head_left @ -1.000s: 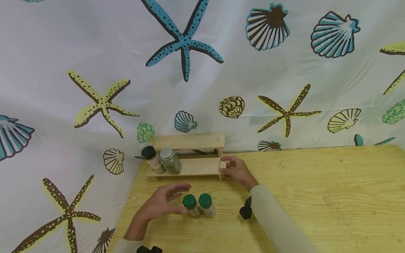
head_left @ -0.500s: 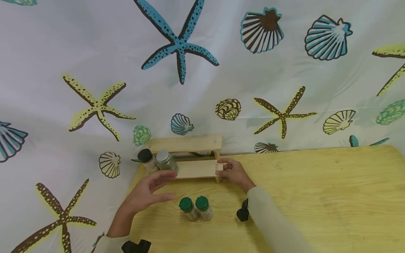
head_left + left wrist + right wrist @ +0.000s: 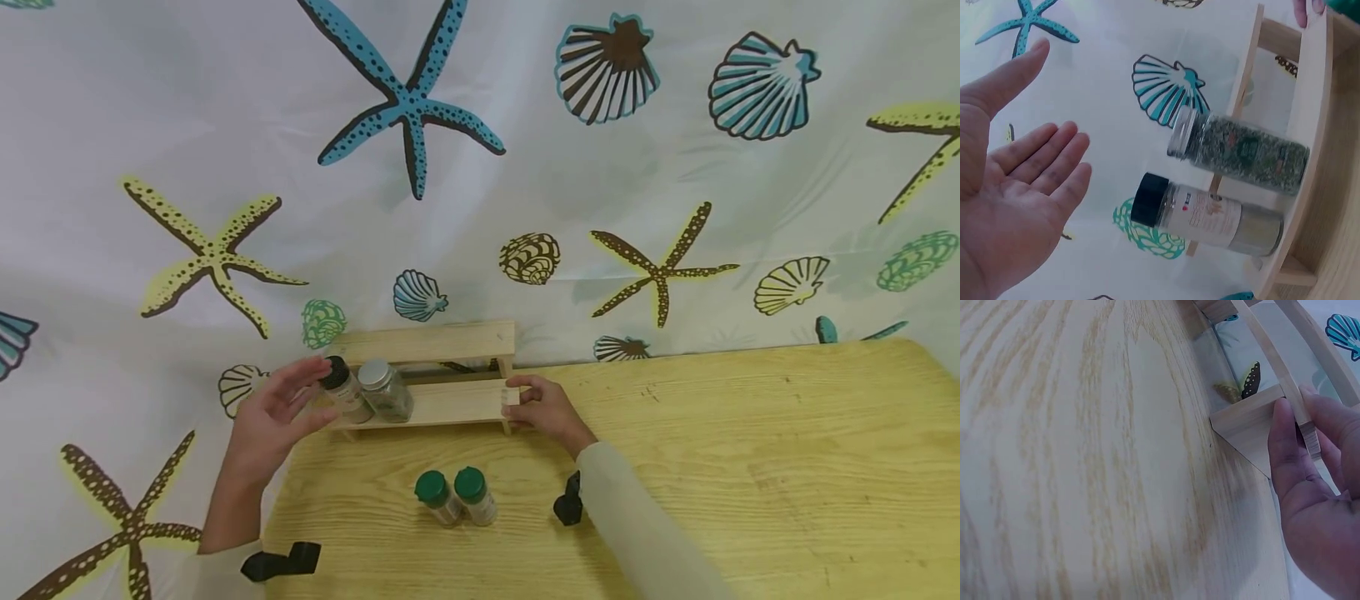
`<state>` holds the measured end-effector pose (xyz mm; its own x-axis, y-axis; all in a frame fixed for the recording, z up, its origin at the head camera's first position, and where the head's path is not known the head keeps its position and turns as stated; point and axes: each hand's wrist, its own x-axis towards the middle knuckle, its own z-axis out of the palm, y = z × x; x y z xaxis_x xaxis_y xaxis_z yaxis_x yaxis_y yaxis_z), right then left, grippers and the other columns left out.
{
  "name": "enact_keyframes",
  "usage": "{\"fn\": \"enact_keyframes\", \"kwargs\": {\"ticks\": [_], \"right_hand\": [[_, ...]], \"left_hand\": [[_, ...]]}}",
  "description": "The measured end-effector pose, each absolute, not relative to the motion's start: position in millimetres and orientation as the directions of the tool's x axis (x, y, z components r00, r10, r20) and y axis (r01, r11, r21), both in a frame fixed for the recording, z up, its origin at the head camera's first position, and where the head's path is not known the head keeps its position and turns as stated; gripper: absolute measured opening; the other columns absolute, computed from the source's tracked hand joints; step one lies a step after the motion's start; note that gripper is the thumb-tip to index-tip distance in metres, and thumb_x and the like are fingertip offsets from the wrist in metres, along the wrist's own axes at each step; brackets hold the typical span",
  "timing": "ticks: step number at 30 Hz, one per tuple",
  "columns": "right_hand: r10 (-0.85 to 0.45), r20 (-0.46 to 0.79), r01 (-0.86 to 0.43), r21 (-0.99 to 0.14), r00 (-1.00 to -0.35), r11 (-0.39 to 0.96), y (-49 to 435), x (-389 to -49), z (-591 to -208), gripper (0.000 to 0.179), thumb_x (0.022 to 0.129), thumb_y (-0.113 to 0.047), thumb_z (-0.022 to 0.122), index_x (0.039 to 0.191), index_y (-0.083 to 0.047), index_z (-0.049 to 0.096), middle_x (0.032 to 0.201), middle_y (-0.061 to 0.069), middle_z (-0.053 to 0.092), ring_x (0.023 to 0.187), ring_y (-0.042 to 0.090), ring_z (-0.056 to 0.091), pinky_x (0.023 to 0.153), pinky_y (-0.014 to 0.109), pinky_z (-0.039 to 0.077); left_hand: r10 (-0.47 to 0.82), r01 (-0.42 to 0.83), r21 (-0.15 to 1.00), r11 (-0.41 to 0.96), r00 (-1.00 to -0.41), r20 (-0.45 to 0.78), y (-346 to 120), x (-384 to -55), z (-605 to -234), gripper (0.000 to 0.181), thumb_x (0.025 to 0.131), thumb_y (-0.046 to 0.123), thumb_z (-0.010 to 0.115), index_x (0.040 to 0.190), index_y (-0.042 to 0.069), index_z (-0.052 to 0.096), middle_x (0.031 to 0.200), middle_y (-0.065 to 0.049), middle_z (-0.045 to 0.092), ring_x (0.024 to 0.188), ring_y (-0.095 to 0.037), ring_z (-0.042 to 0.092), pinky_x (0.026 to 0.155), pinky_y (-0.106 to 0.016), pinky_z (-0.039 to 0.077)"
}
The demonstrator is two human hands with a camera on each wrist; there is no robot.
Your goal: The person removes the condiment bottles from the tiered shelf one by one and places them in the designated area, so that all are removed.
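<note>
In the head view a two-tier wooden spice rack (image 3: 457, 402) stands at the back of the table, and my right hand (image 3: 550, 410) grips the right end of its lower shelf. The right wrist view shows thumb and fingers (image 3: 1286, 440) on either side of the board's end. My left hand (image 3: 270, 417) is at the rack's left end with fingers spread, beside a black-capped spice jar (image 3: 1210, 215). The left wrist view shows a gap between that palm and the jar. Next to it on the lower shelf is a silver-lidded glass jar of dried herbs (image 3: 1247, 150).
Two green-capped spice jars (image 3: 438, 497) stand side by side on the wooden table (image 3: 750, 467), in front of the rack. A white cloth (image 3: 480, 208) printed with starfish and shells hangs behind and to the left.
My left hand has moved left and away from the green-capped jars, past the front of the rack, to beside the black-capped jar. My right hand keeps its grip on the shelf end.
</note>
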<state>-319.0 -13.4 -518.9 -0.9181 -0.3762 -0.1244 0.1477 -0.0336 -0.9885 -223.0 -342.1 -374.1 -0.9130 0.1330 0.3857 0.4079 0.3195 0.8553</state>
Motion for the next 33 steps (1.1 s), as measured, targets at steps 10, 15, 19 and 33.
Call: {"fn": "enact_keyframes", "kwargs": {"ticks": [10,15,19,33], "right_hand": [[-0.390,-0.117,0.143,-0.989,-0.913,-0.038,-9,-307,-496,0.050,0.088,0.000,0.064,0.134,0.003,0.047,0.083,0.008,0.052,0.085,0.026,0.068,0.087,0.051,0.055],[-0.382,-0.099,0.124,-0.991,-0.919,-0.042,-11,-308,-499,0.048,0.087,0.000,0.064,0.132,0.004,0.048,0.082,0.009,0.054,0.084,0.027,0.068,0.084,0.050,0.056],[-0.379,-0.122,0.148,-0.988,-0.917,-0.040,-9,-309,-500,0.048,0.087,0.002,0.064,0.133,0.002,0.049,0.083,0.009,0.052,0.084,0.024,0.068,0.087,0.050,0.055],[-0.350,-0.121,0.140,-0.990,-0.929,-0.031,-15,-320,-524,0.049,0.086,-0.004,0.068,0.132,-0.005,0.052,0.084,0.006,0.054,0.083,0.025,0.069,0.084,0.046,0.058]], "left_hand": [[-0.130,0.274,0.863,0.424,-0.925,0.358,-360,-240,-389,0.062,0.080,-0.004,0.071,0.136,-0.003,0.045,0.131,-0.003,0.054,0.121,-0.001,0.048,0.101,-0.008,0.040],[-0.181,0.190,0.869,0.456,-0.937,0.300,-371,-249,-406,0.062,0.082,0.004,0.073,0.137,0.002,0.044,0.134,-0.006,0.052,0.122,-0.001,0.047,0.103,-0.010,0.040],[-0.233,0.128,0.882,0.454,-0.938,0.256,-374,-258,-420,0.061,0.082,0.008,0.073,0.136,0.004,0.046,0.132,-0.003,0.053,0.120,0.000,0.048,0.104,-0.014,0.041],[-0.223,0.019,0.886,0.463,-0.965,0.137,-369,-276,-449,0.066,0.084,0.018,0.073,0.141,0.006,0.041,0.137,-0.005,0.047,0.121,-0.004,0.046,0.099,-0.010,0.043]]}}
